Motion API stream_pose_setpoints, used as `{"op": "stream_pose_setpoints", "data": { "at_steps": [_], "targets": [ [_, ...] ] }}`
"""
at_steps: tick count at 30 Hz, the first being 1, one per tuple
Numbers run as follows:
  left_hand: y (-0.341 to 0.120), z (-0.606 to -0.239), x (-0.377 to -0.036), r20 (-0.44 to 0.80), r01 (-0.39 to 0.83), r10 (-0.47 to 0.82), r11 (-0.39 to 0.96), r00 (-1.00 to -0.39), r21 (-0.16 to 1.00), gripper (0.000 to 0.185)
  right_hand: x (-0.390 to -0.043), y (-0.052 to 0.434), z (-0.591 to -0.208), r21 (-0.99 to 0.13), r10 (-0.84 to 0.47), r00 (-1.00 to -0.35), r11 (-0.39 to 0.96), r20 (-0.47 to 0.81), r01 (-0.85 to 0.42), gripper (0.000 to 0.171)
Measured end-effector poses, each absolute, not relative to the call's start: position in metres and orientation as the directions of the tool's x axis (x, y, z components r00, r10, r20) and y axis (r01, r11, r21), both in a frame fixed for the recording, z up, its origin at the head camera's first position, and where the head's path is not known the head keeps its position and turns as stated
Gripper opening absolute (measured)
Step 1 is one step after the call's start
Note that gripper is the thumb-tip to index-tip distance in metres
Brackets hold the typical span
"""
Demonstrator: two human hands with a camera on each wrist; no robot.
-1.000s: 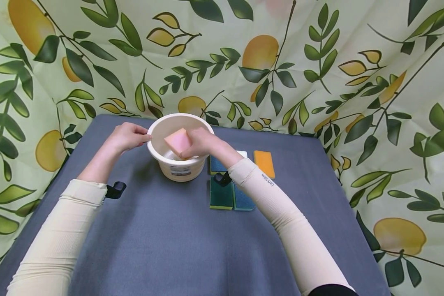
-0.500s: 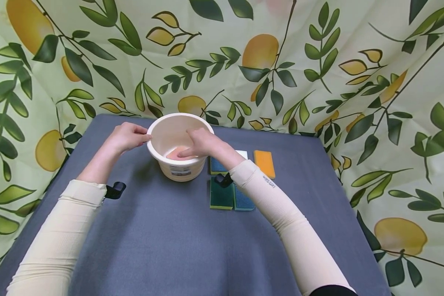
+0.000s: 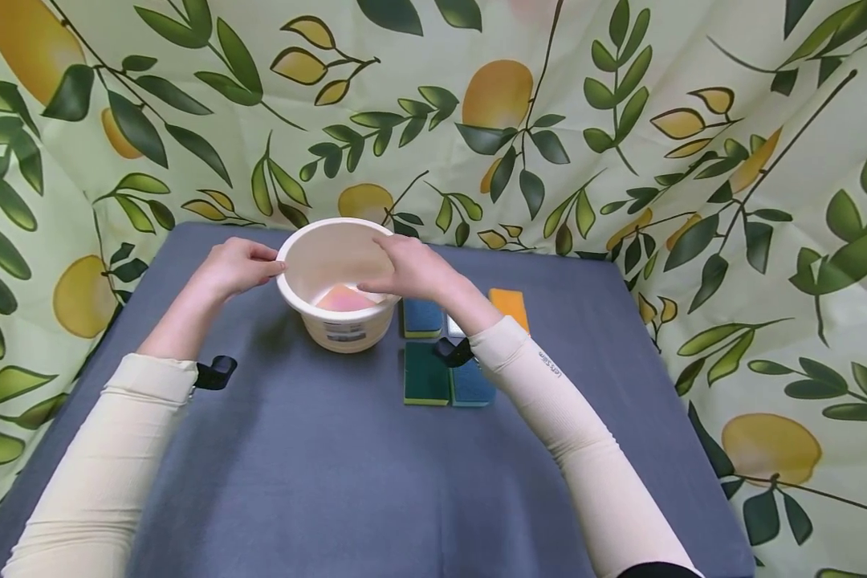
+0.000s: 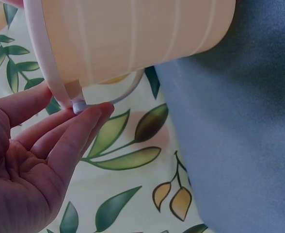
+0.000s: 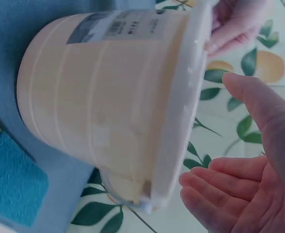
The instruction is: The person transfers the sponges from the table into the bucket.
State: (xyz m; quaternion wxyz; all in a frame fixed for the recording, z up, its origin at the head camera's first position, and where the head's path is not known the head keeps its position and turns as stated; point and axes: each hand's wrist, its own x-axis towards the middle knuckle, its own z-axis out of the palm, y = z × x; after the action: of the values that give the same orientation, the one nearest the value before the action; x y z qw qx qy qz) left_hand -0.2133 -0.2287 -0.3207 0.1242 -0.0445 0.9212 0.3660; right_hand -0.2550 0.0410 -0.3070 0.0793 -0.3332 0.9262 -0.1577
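A cream plastic bucket (image 3: 312, 323) stands toward the back left of the table. At its left rim my left hand (image 3: 238, 266) pinches the edge; in the left wrist view the thumb lies against the rim (image 4: 41, 53) and the fingers reach under it near the handle's joint. A pink and orange sponge (image 3: 347, 300) lies on the bucket's bottom. Over the right rim is my right hand (image 3: 421, 269), thumb and fingers spread, holding nothing. The right wrist view shows the right hand (image 5: 251, 179) beside the bucket's mouth with its palm bare.
Right of the bucket lie a blue sponge (image 3: 423, 317), a dark green one (image 3: 426, 375), another blue one (image 3: 472, 385), a partly covered white one (image 3: 453, 327) and an orange one (image 3: 509, 303). A lemon-print cloth (image 3: 433, 144) hangs behind the grey-blue table (image 3: 332, 466).
My right hand has lowered the pink and orange sponge into the bucket, let go of it and moved up and right. The left hand keeps its grip on the rim.
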Motion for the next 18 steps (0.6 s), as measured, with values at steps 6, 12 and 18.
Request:
{"op": "stream_pose_setpoints", "data": {
  "at_steps": [6,12,18],
  "targets": [
    [-0.228,-0.321,-0.214,-0.258,-0.162,0.020,0.730,-0.966,0.664,0.055,-0.249,0.073,-0.299,-0.387,-0.588,-0.809,0.745,0.005,-0.543,0.079],
    [-0.229,-0.322,-0.214,-0.264,-0.159,0.030,0.730,-0.964,0.664,0.056,-0.242,0.113,-0.302,-0.441,-0.475,-0.880,0.794,-0.020,-0.418,0.085],
    [-0.229,-0.322,-0.213,-0.247,-0.143,0.033,0.736,-0.969,0.662,0.056,-0.233,0.145,-0.316,-0.449,-0.406,-0.913,0.823,-0.036,-0.349,0.085]
  ]
}}
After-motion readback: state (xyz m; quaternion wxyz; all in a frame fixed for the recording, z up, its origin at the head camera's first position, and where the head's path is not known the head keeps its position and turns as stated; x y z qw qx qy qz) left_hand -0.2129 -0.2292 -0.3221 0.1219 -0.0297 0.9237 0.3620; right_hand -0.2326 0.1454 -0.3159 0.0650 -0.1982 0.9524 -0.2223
